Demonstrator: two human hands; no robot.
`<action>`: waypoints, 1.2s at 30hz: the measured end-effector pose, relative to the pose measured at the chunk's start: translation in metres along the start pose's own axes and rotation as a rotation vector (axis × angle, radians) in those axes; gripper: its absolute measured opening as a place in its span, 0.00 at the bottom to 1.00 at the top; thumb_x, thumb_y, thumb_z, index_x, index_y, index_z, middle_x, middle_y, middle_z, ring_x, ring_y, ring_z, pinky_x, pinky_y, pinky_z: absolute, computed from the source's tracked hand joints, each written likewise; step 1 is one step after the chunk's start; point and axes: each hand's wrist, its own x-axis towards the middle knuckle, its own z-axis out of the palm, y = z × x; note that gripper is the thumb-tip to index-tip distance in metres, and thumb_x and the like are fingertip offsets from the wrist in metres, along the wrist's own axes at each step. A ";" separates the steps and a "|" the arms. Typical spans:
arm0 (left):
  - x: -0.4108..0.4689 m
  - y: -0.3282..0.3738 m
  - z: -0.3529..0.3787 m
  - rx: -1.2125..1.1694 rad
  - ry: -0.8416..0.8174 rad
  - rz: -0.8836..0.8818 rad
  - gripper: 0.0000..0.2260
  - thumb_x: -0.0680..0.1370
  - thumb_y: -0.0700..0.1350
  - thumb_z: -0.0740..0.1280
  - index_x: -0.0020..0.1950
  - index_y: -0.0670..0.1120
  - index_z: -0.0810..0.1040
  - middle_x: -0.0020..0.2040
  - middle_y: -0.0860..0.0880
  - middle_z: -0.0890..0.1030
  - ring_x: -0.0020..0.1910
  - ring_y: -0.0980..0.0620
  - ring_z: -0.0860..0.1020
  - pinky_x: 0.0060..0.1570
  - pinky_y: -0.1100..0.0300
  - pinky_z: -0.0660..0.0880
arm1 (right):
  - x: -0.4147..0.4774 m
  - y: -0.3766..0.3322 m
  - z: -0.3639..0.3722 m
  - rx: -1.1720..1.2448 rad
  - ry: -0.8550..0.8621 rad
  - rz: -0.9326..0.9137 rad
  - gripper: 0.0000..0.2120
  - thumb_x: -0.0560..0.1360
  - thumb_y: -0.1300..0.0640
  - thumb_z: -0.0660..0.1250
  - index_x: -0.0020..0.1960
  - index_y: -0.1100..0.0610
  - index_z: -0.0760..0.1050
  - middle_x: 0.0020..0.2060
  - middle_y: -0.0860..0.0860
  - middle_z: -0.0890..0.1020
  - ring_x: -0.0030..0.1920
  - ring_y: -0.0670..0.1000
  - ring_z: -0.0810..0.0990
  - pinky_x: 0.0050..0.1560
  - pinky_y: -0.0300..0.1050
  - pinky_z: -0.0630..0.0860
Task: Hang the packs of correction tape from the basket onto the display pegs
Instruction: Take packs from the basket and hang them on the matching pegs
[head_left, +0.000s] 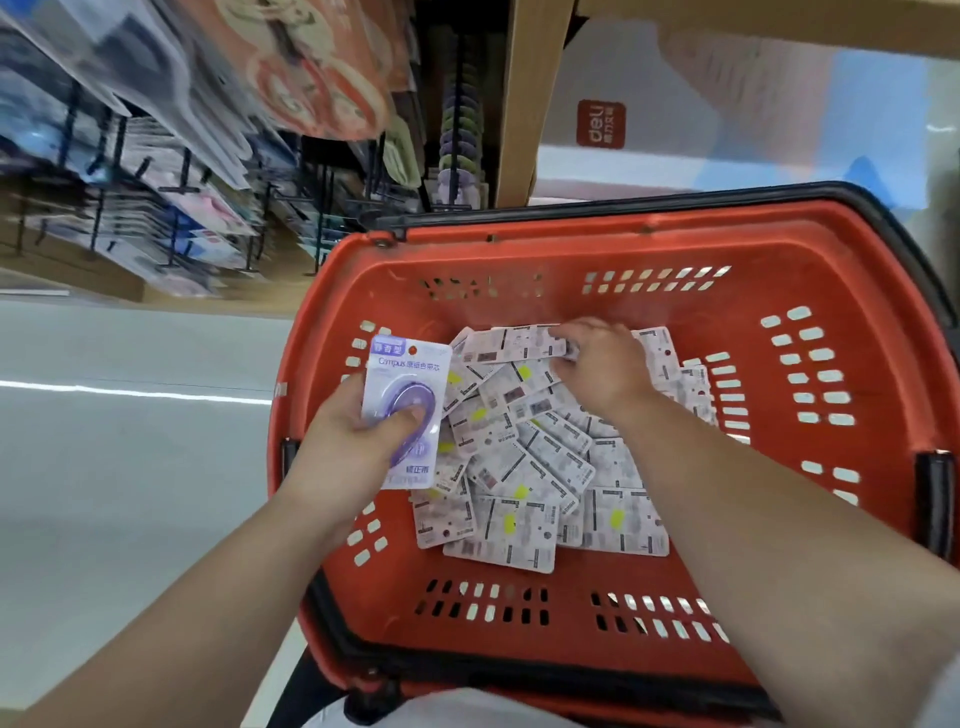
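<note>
Left hand (353, 441) grips a purple pack (410, 364) of correction tape, thumb pressed across the clear blister on its printed front and fingers curled behind the card, so the pack stands tilted over the basket's left wall. Its forearm comes in from the lower left. Right hand (602, 369) reaches farther in, palm down, forearm slanting from the lower right, its fingers curled over the edge of a top pack (519, 343) at the far end of the heap, pinching it. Between and below both hands lies the heap of packs (524, 483), nearly all back side up and overlapping on the bottom of the red basket (571, 244), whose black handle (883, 223) lies along the rim beyond the right hand. Beyond the left hand, up and to its left, blurred display pegs (171, 208) carry hanging goods; beyond the right hand stand a wooden upright (530, 104) and a white box (675, 104) with a red logo.
</note>
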 end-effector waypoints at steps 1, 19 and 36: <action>-0.002 0.001 -0.001 -0.012 -0.004 -0.006 0.11 0.81 0.41 0.72 0.62 0.52 0.82 0.53 0.51 0.88 0.51 0.50 0.87 0.49 0.51 0.85 | 0.001 0.000 0.002 -0.033 0.041 -0.017 0.15 0.78 0.54 0.72 0.64 0.48 0.81 0.64 0.48 0.81 0.62 0.58 0.74 0.62 0.50 0.70; -0.003 0.018 0.019 0.156 -0.092 0.221 0.08 0.84 0.42 0.68 0.59 0.55 0.80 0.50 0.60 0.86 0.49 0.60 0.84 0.50 0.63 0.79 | -0.088 -0.053 -0.063 0.663 -0.017 -0.294 0.07 0.82 0.57 0.67 0.45 0.51 0.75 0.30 0.43 0.74 0.32 0.41 0.69 0.36 0.37 0.66; -0.048 0.020 -0.049 -0.131 0.244 0.111 0.11 0.80 0.43 0.73 0.61 0.51 0.77 0.49 0.53 0.88 0.46 0.52 0.88 0.40 0.58 0.84 | -0.018 -0.061 0.036 0.002 -0.256 -0.260 0.27 0.74 0.42 0.74 0.71 0.46 0.75 0.67 0.48 0.78 0.67 0.55 0.73 0.68 0.51 0.67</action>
